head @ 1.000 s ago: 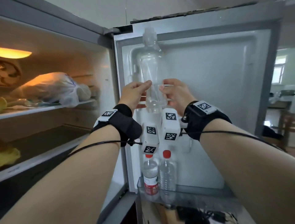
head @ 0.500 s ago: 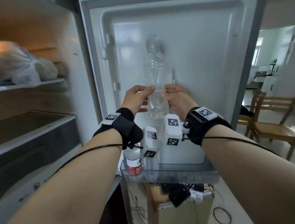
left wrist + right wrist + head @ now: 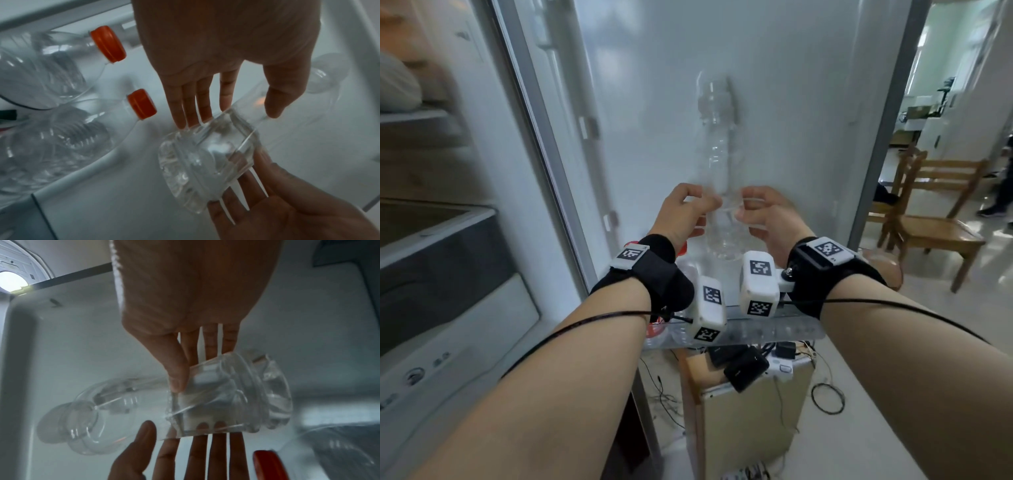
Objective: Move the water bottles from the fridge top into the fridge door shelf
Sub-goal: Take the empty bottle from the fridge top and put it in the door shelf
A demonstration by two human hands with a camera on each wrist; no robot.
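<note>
Item in transit: one clear water bottle (image 3: 717,192), upright before the fridge door (image 3: 791,102), lower body pinched between left hand (image 3: 681,216) and right hand (image 3: 770,219); two red-capped bottles (image 3: 68,100) already in the door shelf (image 3: 774,330); placement pending.

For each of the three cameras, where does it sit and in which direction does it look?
Head: on the person's head, facing forward and down at the white fridge door; shows both forearms, left hand and right hand.
Left wrist: looks along the left hand at the clear plastic water bottle; two orange-capped bottles beside.
Right wrist: looks along the right hand at it.
Shared: all show both hands holding the bottle.
</note>
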